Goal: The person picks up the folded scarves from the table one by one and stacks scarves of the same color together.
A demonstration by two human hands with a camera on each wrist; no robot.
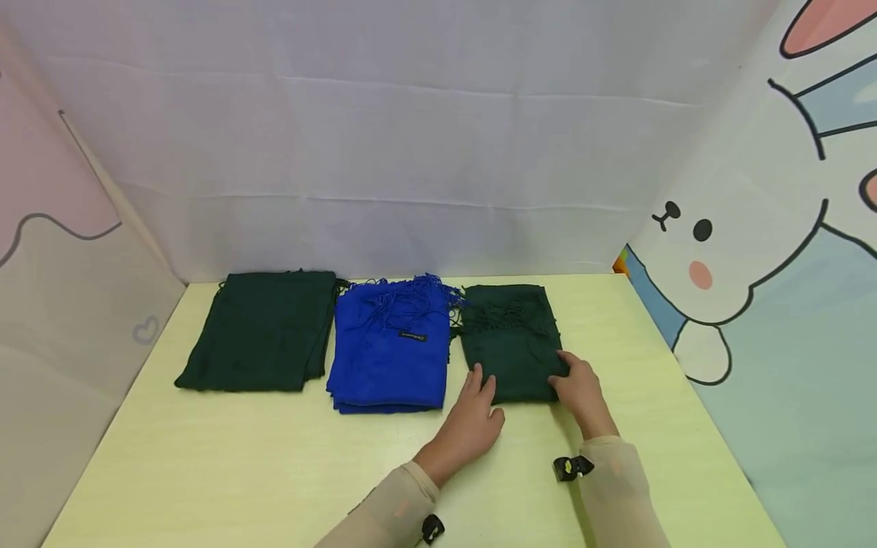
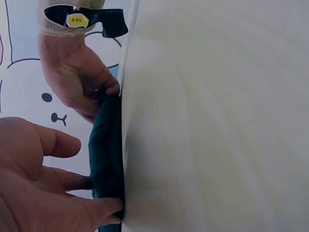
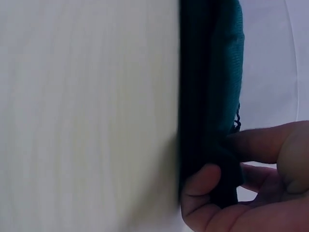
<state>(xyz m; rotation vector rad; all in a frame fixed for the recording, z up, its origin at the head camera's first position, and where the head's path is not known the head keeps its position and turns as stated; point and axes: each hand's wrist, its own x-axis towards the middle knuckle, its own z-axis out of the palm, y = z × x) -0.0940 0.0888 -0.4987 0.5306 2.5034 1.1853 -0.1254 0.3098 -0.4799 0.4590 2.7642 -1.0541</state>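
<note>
One small green cloth (image 1: 515,342) lies ahead of the right grip (image 1: 582,392), which pinches its corner, and the left grip (image 1: 469,426), which touches it loosely. Further left, the blue cloth (image 1: 390,361) and big green cloth (image 1: 256,331) look folded; maybe only tidying is left.

Person is wearing light beige long sleeves, left sleeve (image 1: 387,511) and right sleeve (image 1: 622,491) both ending at the wrist. Left hand (image 1: 466,426) and right hand (image 1: 582,392) are going bare. Left device (image 1: 432,527), black, is showing a small pale mark; right device (image 1: 563,469), also black, is bearing a yellow label (image 2: 77,20) with dark characters.
</note>
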